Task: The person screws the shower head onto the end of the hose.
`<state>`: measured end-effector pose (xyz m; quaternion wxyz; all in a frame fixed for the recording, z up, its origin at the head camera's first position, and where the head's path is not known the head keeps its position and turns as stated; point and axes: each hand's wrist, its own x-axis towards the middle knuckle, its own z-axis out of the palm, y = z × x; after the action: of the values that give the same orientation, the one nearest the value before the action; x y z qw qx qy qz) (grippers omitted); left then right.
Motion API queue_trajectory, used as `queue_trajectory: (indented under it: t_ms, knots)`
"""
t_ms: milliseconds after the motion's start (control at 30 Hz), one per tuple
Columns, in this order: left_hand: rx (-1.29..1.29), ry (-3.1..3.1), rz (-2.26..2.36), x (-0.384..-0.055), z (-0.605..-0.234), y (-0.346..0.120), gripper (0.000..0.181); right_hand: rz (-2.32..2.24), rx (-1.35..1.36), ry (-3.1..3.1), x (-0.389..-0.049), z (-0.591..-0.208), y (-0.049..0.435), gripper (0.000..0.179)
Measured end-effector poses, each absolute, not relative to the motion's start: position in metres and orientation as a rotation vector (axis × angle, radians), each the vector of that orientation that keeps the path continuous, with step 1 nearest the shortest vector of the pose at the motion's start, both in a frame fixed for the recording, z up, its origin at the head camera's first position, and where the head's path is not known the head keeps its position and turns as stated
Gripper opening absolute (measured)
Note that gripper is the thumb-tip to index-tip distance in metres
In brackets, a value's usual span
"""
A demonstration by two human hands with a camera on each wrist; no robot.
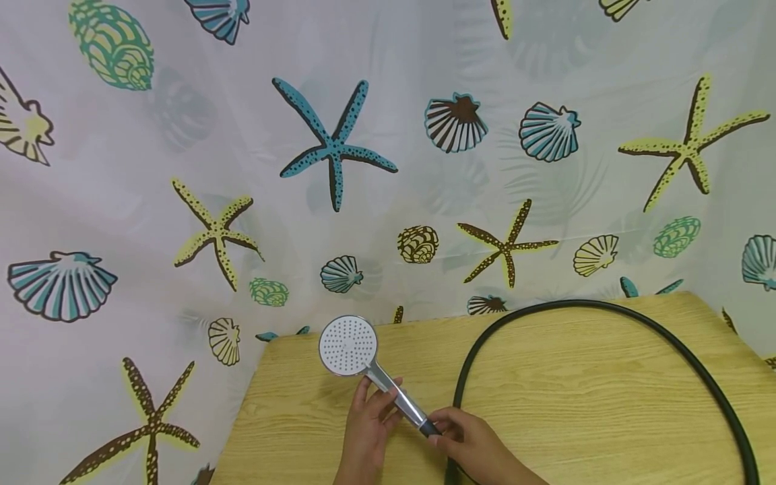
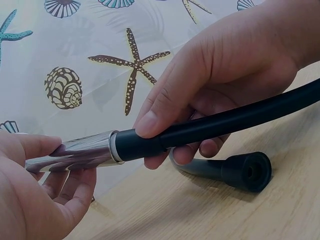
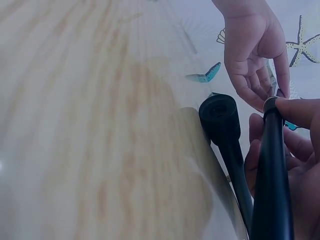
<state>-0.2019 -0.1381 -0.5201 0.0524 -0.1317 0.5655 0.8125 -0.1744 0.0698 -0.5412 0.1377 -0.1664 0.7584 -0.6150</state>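
A silver shower head (image 1: 348, 345) is held up over a wooden table (image 1: 576, 391), its round, dotted spray face toward the head camera; the left hand (image 1: 370, 424) pinches its handle between thumb and fingers; at the shower head's lower end, the right hand (image 1: 469, 441) grips a black hose (image 1: 606, 304), whose fitting touches the metal rim; the hose loops across the table, right of the shower head; behind the shower head hangs a pale curtain (image 1: 376, 202) printed with shells and starfish.
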Motion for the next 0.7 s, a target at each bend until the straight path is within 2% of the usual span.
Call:
queue_trajectory:
  t_ms: [700]
  knots:
    - [-0.378, 1.715, 2.482, -0.2022, -0.5186, -0.1382, 0.074, -1.785, -0.514, 2.142, -0.1745, -0.5423, 0.0710, 0.034]
